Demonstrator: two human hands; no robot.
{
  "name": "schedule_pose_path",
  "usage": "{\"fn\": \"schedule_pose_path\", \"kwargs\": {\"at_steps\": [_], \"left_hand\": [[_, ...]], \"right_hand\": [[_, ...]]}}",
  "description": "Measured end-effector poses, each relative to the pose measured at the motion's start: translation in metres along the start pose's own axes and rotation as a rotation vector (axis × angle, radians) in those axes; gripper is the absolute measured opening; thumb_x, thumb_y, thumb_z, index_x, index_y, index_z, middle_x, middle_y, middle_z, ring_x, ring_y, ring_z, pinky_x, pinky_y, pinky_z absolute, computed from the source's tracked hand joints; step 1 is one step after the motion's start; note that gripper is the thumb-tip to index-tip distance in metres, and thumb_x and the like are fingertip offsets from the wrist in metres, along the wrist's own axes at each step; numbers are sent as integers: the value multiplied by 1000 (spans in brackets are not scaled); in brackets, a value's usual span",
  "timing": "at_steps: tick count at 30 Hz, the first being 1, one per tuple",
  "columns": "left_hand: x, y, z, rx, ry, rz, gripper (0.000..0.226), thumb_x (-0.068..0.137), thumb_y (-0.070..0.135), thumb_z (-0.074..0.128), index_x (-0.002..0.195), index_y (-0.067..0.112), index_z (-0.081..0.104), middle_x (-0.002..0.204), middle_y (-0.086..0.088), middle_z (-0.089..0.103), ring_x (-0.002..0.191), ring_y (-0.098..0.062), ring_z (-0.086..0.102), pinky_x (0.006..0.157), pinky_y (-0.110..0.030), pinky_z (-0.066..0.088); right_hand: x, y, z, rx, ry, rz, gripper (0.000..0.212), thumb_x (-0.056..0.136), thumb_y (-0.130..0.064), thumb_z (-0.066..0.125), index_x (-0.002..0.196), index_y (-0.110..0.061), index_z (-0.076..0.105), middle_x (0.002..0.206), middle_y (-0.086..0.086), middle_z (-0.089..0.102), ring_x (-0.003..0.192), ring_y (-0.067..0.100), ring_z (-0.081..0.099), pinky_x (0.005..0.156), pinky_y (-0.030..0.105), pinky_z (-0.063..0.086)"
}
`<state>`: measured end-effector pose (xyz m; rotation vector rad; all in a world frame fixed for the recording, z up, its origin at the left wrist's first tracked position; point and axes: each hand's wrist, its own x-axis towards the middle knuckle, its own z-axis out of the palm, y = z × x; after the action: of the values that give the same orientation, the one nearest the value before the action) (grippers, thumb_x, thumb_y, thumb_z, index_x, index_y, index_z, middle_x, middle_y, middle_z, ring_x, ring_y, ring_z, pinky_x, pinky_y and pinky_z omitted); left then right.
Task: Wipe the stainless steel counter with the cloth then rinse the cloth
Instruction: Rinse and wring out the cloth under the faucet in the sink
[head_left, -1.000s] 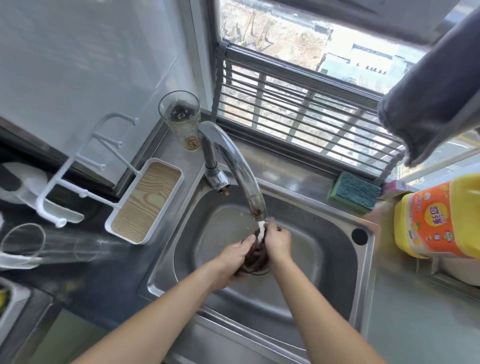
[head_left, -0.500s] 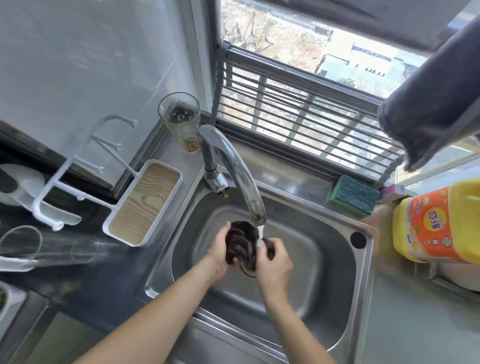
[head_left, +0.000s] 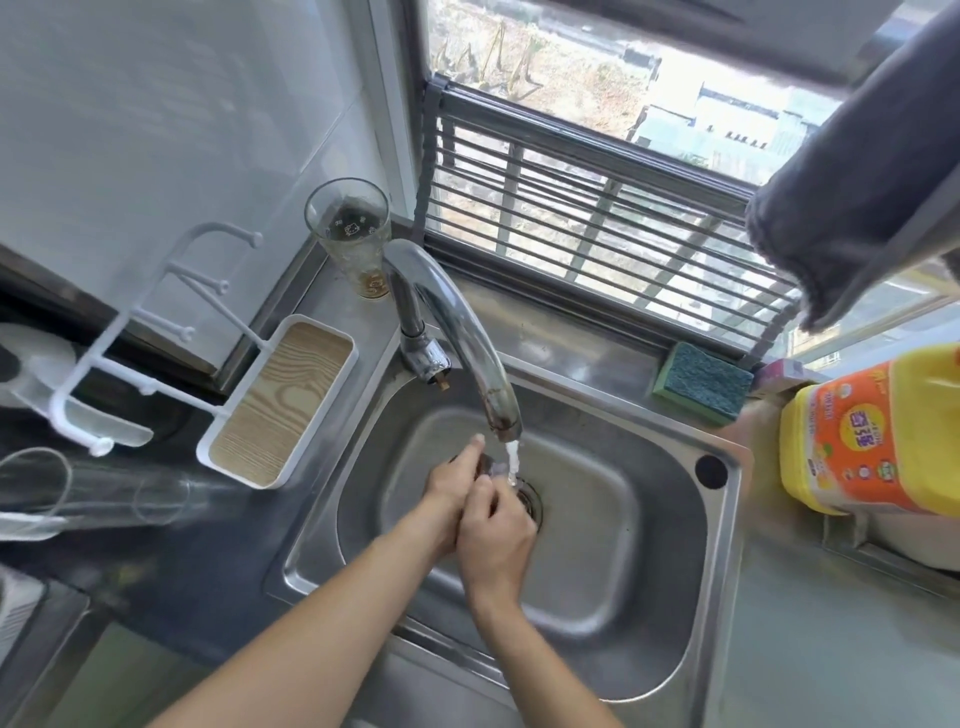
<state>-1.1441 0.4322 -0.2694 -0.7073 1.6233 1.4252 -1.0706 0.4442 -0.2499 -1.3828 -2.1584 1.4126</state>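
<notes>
- Far left: a clear drinking glass lying on its side (head_left: 98, 491) on the dark counter, pretty blurred, w/ a white plastic hook rack (head_left: 156, 332) above it.
- Next over, a white rectangular tray with a wood-grain insert (head_left: 283, 402) sat just beside the sink's left edge.
- Back corner by the wall: a tall clear tumbler with a small cartoon print (head_left: 353, 234), upright, right behind the base of the curved chrome faucet (head_left: 457, 343).
- Faucet arched over the stainless steel sink basin (head_left: 623, 571) & a thin stream of water (head_left: 512, 460) was running from the spout, straight down near the drain.
- Left hand (head_left: 454, 486) was in the basin under the spout, fingers curled round a dark brownish wet cloth (head_left: 487, 464), one finger sticking up toward the spout.
- Right hand (head_left: 496, 530) was pressed against the left one, fingers folded over the same cloth. So both hands were squeezed together on it, over the drain, and only a small bit of cloth showed btwn them, right at the water.
- Right of sink, on the back ledge: a green-and-yellow scrub sponge (head_left: 701, 384).
- Far right: a big yellow-orange plastic jug with a printed label (head_left: 872, 436) on the counter, and a grey towel hanging (head_left: 852, 182) in front of the barred window (head_left: 597, 208).
</notes>
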Motion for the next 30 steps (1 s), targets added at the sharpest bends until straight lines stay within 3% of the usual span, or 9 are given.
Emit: {"fn": "schedule_pose_path", "kwargs": {"at_steps": [2, 5, 10, 14, 16, 18, 20, 24, 30], "left_hand": [[-8, 1, -1, -6, -15, -15, 30, 93, 29, 65, 70, 10, 66, 56, 0, 64, 44, -12, 56, 42, -16, 42], [-23, -16, 4, 165, -178, 20, 31, 97, 31, 58, 71, 15, 62, 49, 8, 62, 41, -6, 56, 42, -14, 38], [-11, -8, -5, 92, -216, 82, 28, 106, 42, 41, 103, 20, 59, 89, -5, 67, 55, -11, 62, 37, -17, 37], [14, -3, -18, -70, -3, -16, 53, 100, 58, 43, 116, 13, 65, 101, -11, 73, 66, -18, 67, 41, -21, 45], [13, -4, -13, -36, -41, 10, 53, 100, 58, 43, 122, 14, 64, 113, -12, 72, 86, -23, 69, 69, -33, 60], [4, -5, -4, 3, -50, 49, 46, 99, 53, 47, 108, 13, 70, 106, -10, 72, 96, -23, 67, 96, -43, 55], [-4, -11, 2, 56, -60, 66, 42, 93, 50, 56, 90, 13, 75, 97, -5, 74, 91, -22, 68, 94, -42, 56], [-19, -22, 11, 60, -127, -16, 29, 98, 35, 53, 79, 16, 67, 82, -4, 68, 66, -17, 63, 55, -22, 52], [0, 2, -2, 52, 21, 24, 40, 85, 46, 60, 73, 11, 72, 82, -9, 75, 76, -24, 66, 81, -37, 56]], "right_hand": [[14, 3, -2, -48, -12, 47, 45, 94, -37, 39, 79, -7, 69, 89, 22, 73, 85, 42, 64, 71, 39, 38], [73, 19, -9, -49, -31, 420, 48, 103, -37, 39, 93, -4, 73, 111, 28, 71, 104, 46, 63, 86, 41, 47], [90, 32, -24, 275, 50, 702, 34, 97, -38, 45, 86, -11, 63, 104, 15, 71, 93, 35, 66, 82, 42, 55], [53, 36, -26, 187, -109, 346, 32, 95, -38, 59, 71, -17, 57, 70, -4, 62, 74, 21, 57, 63, 32, 44], [24, 28, -14, 27, -179, 90, 38, 96, -31, 65, 62, -19, 51, 58, -8, 54, 64, 12, 50, 64, 33, 39], [12, 19, -4, -62, -113, -43, 38, 98, -29, 59, 62, -18, 54, 60, -3, 61, 63, 18, 55, 63, 36, 37], [30, 10, 0, -134, 27, 30, 38, 101, -31, 52, 73, -11, 66, 78, 13, 73, 78, 36, 64, 66, 40, 40], [85, -2, -11, -63, 42, 398, 43, 103, -34, 43, 97, -5, 74, 112, 28, 70, 107, 46, 62, 84, 42, 45], [15, -6, 1, -139, -60, 116, 37, 99, -28, 47, 82, -5, 71, 92, 25, 73, 91, 45, 64, 72, 42, 39]]}}
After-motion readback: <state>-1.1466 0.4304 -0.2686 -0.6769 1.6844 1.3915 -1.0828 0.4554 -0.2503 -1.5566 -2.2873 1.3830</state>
